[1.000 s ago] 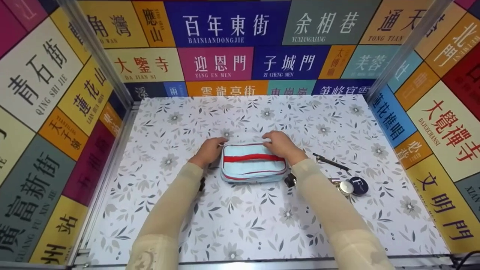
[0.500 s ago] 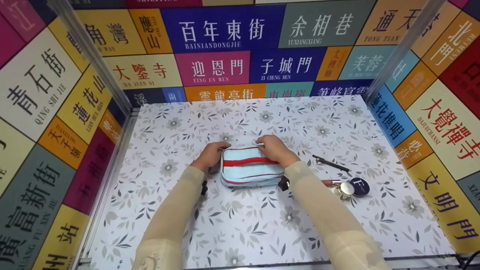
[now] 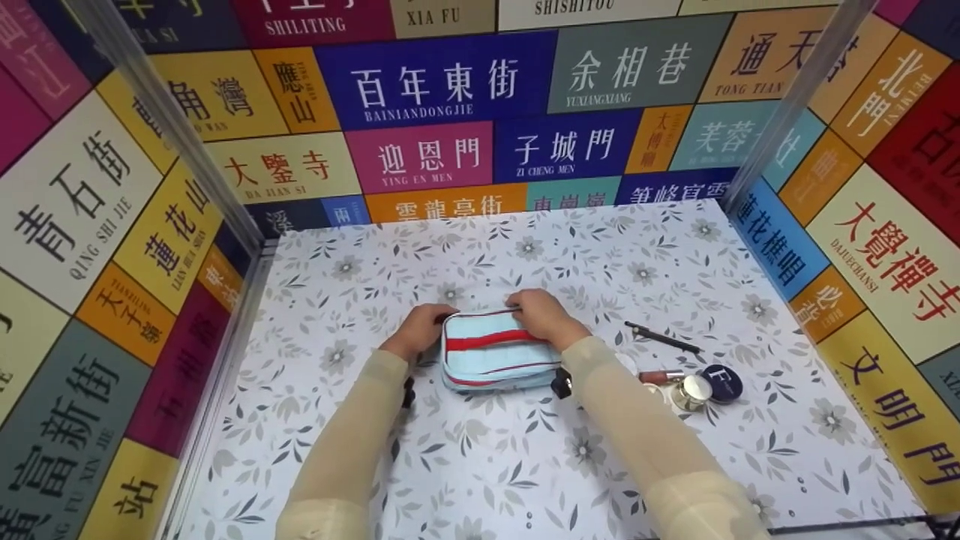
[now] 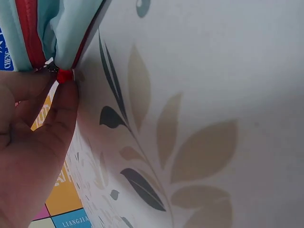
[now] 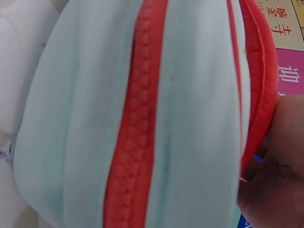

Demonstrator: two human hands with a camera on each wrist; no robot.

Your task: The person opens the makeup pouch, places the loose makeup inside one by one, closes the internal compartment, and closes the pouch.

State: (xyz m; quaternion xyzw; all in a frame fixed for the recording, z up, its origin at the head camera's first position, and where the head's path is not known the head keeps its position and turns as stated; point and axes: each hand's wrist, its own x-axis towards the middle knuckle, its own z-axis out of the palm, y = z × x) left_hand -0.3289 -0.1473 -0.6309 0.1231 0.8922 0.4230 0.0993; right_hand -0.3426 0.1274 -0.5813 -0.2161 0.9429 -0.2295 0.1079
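A pale blue makeup bag (image 3: pixel 491 365) with red trim and a red strap handle (image 3: pixel 480 341) sits mid-table. My left hand (image 3: pixel 416 330) is at its left end. The left wrist view shows its thumb and fingers pinching a small red tab (image 4: pixel 65 76) at the bag's zip end. At the bag's far edge my right hand (image 3: pixel 541 313) grips, fingers curled down behind it. From the right wrist, the bag's red zip (image 5: pixel 133 142) appears closed along the visible stretch, and the right fingertips are hidden behind the strap.
To the right lie two thin dark pencils (image 3: pixel 661 337), a lipstick-like tube (image 3: pixel 660 376), a round gold-lidded jar (image 3: pixel 694 390) and a dark blue compact (image 3: pixel 721 382). The right forearm partly covers other small items. Sign-printed walls (image 3: pixel 442 82) enclose the table.
My right hand has slid left along the bag's far edge, and its forearm now uncovers more of the lipstick-like tube. The left hand keeps its place at the left end. The head view has tilted up.
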